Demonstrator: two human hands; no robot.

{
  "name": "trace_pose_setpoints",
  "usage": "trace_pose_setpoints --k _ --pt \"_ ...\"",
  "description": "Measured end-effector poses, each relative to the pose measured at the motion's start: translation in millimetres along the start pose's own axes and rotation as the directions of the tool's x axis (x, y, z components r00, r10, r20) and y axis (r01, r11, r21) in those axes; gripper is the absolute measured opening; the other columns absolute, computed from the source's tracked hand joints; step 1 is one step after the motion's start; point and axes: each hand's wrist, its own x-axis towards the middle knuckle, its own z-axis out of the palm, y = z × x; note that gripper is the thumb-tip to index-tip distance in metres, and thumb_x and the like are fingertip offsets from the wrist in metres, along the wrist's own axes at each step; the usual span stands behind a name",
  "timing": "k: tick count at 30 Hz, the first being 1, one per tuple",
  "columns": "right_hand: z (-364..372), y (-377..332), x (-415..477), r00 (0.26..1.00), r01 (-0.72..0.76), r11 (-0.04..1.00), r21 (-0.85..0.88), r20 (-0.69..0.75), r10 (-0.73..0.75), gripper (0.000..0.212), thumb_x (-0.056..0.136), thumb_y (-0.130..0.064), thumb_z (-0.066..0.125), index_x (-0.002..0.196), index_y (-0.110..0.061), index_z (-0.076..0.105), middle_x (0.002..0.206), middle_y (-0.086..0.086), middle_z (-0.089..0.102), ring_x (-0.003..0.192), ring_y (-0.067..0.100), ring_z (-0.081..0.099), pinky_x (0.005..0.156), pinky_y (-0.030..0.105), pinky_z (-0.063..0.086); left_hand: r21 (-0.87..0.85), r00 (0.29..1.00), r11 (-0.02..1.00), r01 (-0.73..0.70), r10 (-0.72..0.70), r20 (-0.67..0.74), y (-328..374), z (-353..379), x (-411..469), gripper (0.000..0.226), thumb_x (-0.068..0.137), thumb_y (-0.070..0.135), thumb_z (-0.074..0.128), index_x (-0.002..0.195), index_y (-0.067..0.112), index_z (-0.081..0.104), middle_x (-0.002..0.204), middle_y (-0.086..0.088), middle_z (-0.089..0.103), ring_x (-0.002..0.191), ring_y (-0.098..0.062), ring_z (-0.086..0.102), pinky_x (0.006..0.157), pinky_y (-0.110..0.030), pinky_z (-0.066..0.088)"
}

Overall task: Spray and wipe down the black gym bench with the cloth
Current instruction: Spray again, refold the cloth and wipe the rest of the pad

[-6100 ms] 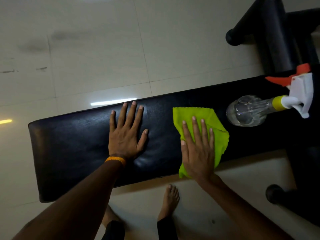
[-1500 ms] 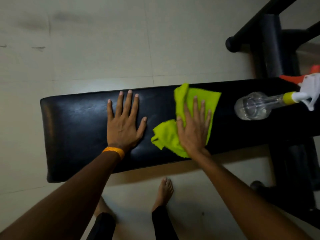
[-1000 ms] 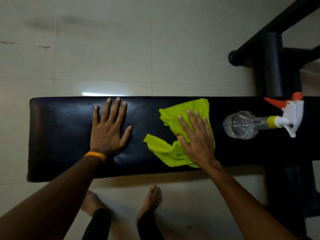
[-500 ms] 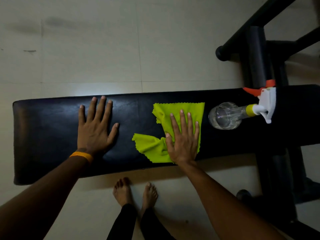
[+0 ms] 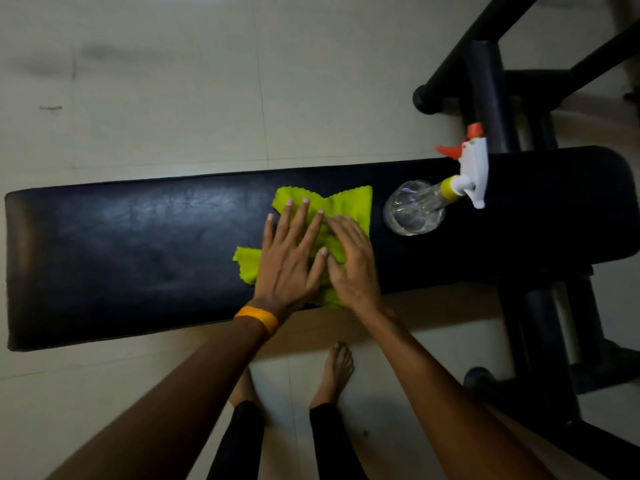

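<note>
Black gym bench seen from above on a pale tiled floor. A yellow-green cloth lies crumpled near the bench's middle. 2 hands press flat on it: the left hand, with an orange wristband, fingers straight and spread; the right hand, blurred, apparently also extended. A clear spray bottle lies on the bench just beside the cloth.
</note>
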Motion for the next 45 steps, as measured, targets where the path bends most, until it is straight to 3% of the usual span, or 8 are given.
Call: trace_pose_setpoints --k 3,6,10,17,25,32,37,45 --pt "-42 12 -15 0.965 -0.104 0.981 0.164 -0.224 0.139 0.034 0.084 -0.018 0.062 0.116 -0.008 0.071 0.121 0.007 0.069 0.114 0.02 0.064 0.101 0.043 0.051 -0.015 0.995 1.0 0.027 -0.025 0.102 24 11 13 0.071 0.103 0.058 0.027 0.163 0.021 0.03 0.173 -0.005 0.02 0.161 -0.028 0.01 0.13 -0.055 0.007" --pt "-81 19 -18 0.899 -0.156 0.958 0.241 -0.368 0.239 0.014 0.086 -0.018 0.07 0.097 -0.01 0.072 0.097 0.003 0.069 0.089 0.013 0.067 0.08 0.044 0.058 0.054 0.99 0.997 0.047 -0.054 0.131 32 13 19 0.074 0.101 0.06 0.023 0.163 0.02 0.032 0.172 -0.006 0.023 0.161 -0.029 0.013 0.129 -0.058 0.009" --pt "-117 23 0 0.829 -0.159 0.96 0.229 -0.498 0.256 0.032 0.08 -0.028 0.082 0.097 -0.011 0.06 0.097 0.004 0.06 0.086 0.016 0.06 0.077 0.037 0.055 0.125 0.982 0.991 0.051 -0.072 0.174 32 15 23 0.077 0.099 0.062 0.022 0.161 0.017 0.036 0.17 -0.009 0.027 0.16 -0.032 0.018 0.128 -0.061 0.011" --pt "-140 7 55 0.873 -0.054 0.964 0.261 -0.457 0.173 0.044 0.078 -0.038 0.085 0.104 -0.01 0.062 0.096 -0.009 0.065 0.084 0.005 0.062 0.075 0.013 0.049 0.201 0.975 0.979 0.048 -0.089 0.203 37 16 26 0.082 0.097 0.064 0.02 0.16 0.014 0.036 0.17 -0.012 0.026 0.159 -0.035 0.019 0.127 -0.063 0.007" --pt "-153 11 71 0.902 0.005 0.952 0.307 -0.411 0.128 0.026 0.094 -0.028 0.064 0.11 -0.009 0.071 0.103 0.005 0.074 0.083 0.023 0.073 0.073 0.048 0.061 0.217 0.987 0.976 0.017 -0.051 0.154 39 18 28 0.076 0.098 0.059 0.027 0.151 0.009 0.048 0.164 -0.018 0.038 0.157 -0.036 0.026 0.126 -0.065 0.01" --pt "-168 23 16 0.884 -0.083 0.938 0.337 -0.41 0.225 0.024 0.093 -0.015 0.061 0.11 -0.002 0.072 0.102 0.006 0.075 0.06 0.016 0.071 0.053 0.017 0.051 0.198 0.994 0.979 -0.046 0.024 0.11 50 23 43 0.074 0.097 0.054 0.03 0.148 0.003 0.05 0.164 -0.021 0.036 0.156 -0.038 0.028 0.125 -0.062 0.012" --pt "-150 40 -35 0.904 -0.227 0.962 0.15 -0.336 0.266 0.015 0.091 -0.032 0.058 0.088 -0.021 0.067 0.073 -0.002 0.069 0.057 0.018 0.067 0.053 0.038 0.057 0.17 0.98 0.982 -0.078 0.045 0.194 59 35 53 0.083 0.096 0.057 0.024 0.157 0.003 0.039 0.168 -0.018 0.028 0.158 -0.038 0.022 0.127 -0.059 0.015" --pt "-116 55 -41 0.862 -0.5 0.863 -0.073 -0.138 0.488 0.039 0.084 -0.024 0.06 0.054 -0.019 0.035 0.051 -0.002 0.044 0.051 0.028 0.05 0.052 0.033 0.034 0.251 0.975 0.963 -0.097 0.042 0.217 50 50 48 0.082 0.1 0.059 0.022 0.164 0.008 0.022 0.173 -0.013 0.014 0.161 -0.032 0.008 0.13 -0.057 0.009"
